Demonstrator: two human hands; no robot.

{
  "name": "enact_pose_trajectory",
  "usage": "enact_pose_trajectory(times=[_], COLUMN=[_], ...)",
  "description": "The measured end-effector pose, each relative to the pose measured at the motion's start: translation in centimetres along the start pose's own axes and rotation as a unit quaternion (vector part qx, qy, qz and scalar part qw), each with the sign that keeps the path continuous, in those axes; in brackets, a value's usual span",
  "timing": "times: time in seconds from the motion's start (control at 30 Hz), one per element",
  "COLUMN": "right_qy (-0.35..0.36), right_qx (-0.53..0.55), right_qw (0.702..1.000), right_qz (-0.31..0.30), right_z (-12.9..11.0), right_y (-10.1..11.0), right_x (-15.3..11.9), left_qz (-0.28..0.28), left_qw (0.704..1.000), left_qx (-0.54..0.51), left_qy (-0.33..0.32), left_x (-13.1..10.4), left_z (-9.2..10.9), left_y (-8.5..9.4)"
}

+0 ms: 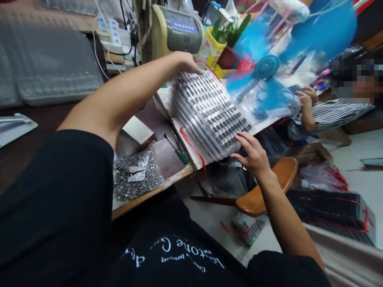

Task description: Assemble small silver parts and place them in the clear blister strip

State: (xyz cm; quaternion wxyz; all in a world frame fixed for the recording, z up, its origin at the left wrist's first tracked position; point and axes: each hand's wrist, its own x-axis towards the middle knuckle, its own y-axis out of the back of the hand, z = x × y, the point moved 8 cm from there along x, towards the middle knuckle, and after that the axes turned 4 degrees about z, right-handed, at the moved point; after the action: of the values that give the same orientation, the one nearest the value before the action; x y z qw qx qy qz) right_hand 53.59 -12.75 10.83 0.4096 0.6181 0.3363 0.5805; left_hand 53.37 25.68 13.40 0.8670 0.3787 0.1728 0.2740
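A thick stack of clear plastic trays (209,113) stands on the white table in front of me, its top tray filled with rows of small dark parts. My left hand (188,63) reaches over to the far end of the stack and curls round its edge; the fingertips are hidden. At the near right corner, my right hand (251,153) has its fingers spread, the fingertips at the top tray's edge and the thumb below. A red ribbon (194,147) hangs down the stack's near side, and more red shows behind it.
A bag of small metal parts (137,175), a pen (176,149) and a white box (139,131) lie to the left. A blue fan (266,67) stands behind the stack. At right a person in a striped sleeve (326,115) works. A brown stool (266,191) stands below.
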Motion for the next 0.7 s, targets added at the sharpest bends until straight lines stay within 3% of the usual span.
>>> enact_pose_trajectory(times=[0.13, 0.5, 0.7], right_qy=[-0.020, -0.008, -0.005], right_qx=[-0.046, -0.101, -0.124], right_qw=[0.999, 0.995, 0.992], right_qz=[0.000, 0.025, 0.018], right_z=[0.02, -0.24, -0.35], right_y=[0.05, -0.09, 0.32], right_x=[-0.07, 0.24, 0.81], left_qz=[-0.004, -0.052, -0.043], left_qw=[0.997, 0.991, 0.990], left_qx=[0.071, 0.106, 0.131], left_qy=[0.023, 0.056, 0.028], left_x=[-0.53, -0.46, -0.01], left_z=[0.61, 0.32, 0.06], left_y=[-0.54, -0.76, -0.60])
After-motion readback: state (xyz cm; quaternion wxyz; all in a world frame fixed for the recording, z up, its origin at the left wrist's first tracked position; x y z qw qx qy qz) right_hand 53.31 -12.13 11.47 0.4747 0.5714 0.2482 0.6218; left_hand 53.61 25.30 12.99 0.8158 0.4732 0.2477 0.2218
